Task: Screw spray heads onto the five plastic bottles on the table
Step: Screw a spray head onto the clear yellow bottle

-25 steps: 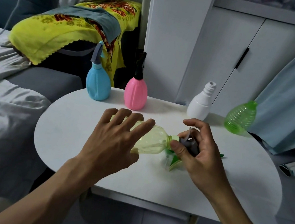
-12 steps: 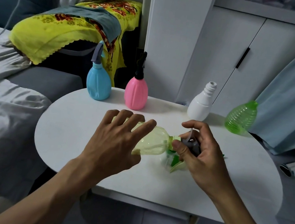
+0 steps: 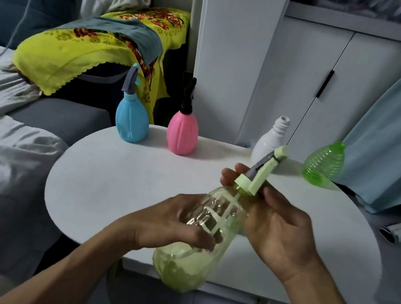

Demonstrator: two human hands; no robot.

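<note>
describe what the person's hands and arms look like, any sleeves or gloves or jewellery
Both forearms are bare up to the frame edge, with no sleeves in view. The left hand and right hand wear no gloves, and no rings, watch or bracelet show. Fingernails are short and plain.

Four bottles [image 3: 132,121] along table [image 3: 118,181] far edge, held bottle [image 3: 196,249] in front, between hands [image 3: 278,230].
</note>
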